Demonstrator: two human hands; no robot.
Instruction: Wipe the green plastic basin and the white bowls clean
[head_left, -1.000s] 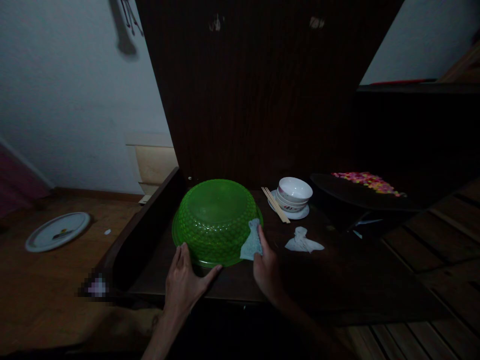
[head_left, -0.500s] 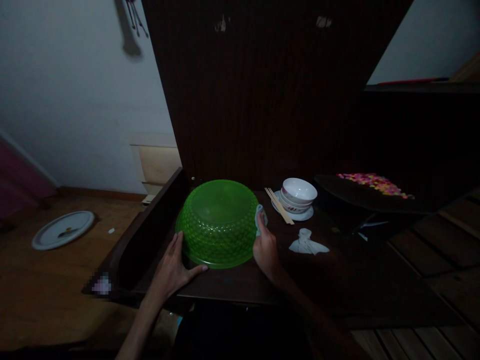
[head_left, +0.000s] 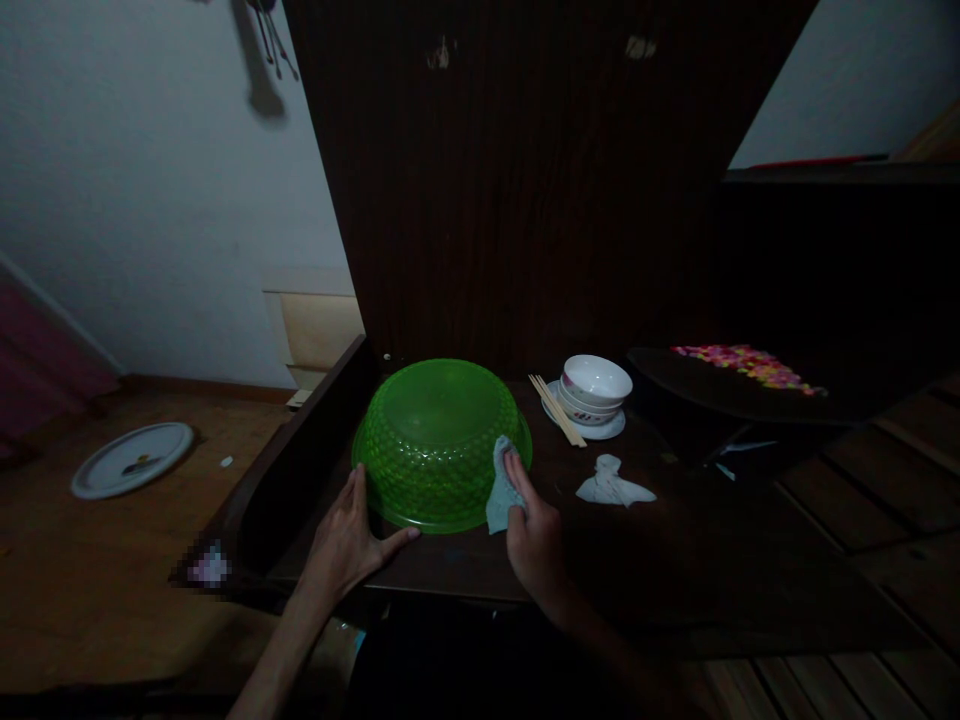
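A green translucent plastic basin point(head_left: 435, 430) with a dimpled side lies upside down on the dark wooden surface. My left hand point(head_left: 349, 535) rests against its front left rim, thumb and fingers spread apart along the edge. In my right hand point(head_left: 534, 530) is a pale blue-grey cloth point(head_left: 501, 490), pressed by the fingers against the basin's front right side. Part of the cloth is hidden under those fingers. To the right of that hand, a crumpled white cloth or tissue point(head_left: 613, 484) lies on the wood.
Stacked white bowls point(head_left: 598, 385) stand on a white plate point(head_left: 611, 430) behind the right hand, with wooden chopsticks point(head_left: 559, 412) leaning on its edge. A raised wooden side point(head_left: 307, 450) bounds the left. Colourful small pieces point(head_left: 754, 368) lie at right; a white oval tray-like object point(head_left: 97, 478) is on the floor.
My right hand and the cloth have moved left and slightly toward me, from the basin's right edge to its front right side. My left hand stays at the rim.
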